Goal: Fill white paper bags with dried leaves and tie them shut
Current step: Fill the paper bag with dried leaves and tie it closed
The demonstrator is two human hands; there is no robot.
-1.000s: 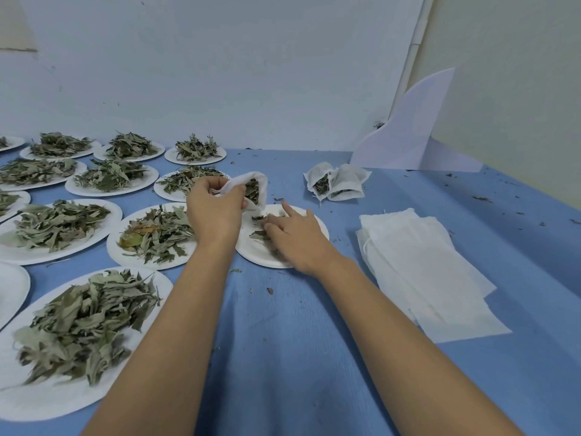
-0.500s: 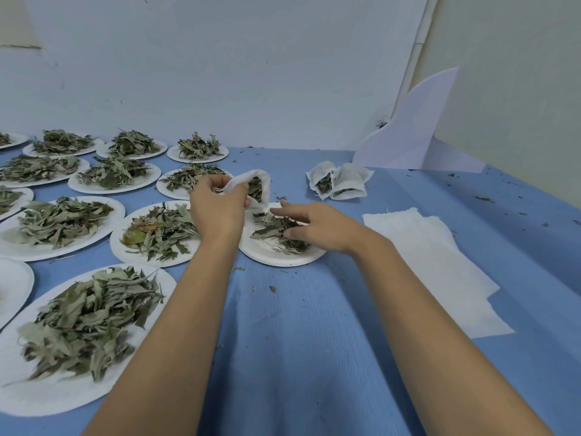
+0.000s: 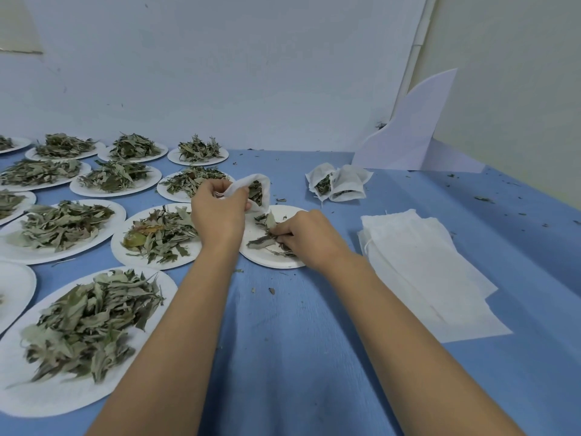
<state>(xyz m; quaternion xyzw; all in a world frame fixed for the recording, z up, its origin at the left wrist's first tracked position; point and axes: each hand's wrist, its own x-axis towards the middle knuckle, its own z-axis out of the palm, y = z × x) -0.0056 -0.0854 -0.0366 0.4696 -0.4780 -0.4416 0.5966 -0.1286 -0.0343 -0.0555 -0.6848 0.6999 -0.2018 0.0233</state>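
Observation:
My left hand [image 3: 218,212] grips the rim of a white paper bag [image 3: 256,185], holding its mouth open above a white plate [image 3: 261,256]. Dried leaves show inside the bag. My right hand [image 3: 306,239] lies on that plate with its fingers curled round a bunch of dried leaves [image 3: 264,239]. Few leaves are left on this plate. Two filled bags [image 3: 338,184] lie on the blue table behind the plate.
Several white plates heaped with dried leaves [image 3: 88,316] cover the left half of the blue table [image 3: 298,357]. A stack of flat empty bags [image 3: 418,259] lies to the right. A white card stand [image 3: 415,133] leans in the back corner. Leaf crumbs are scattered around.
My right hand has drawn back across the plate and closed its fingers on leaves. My left hand keeps the bag in about the same place.

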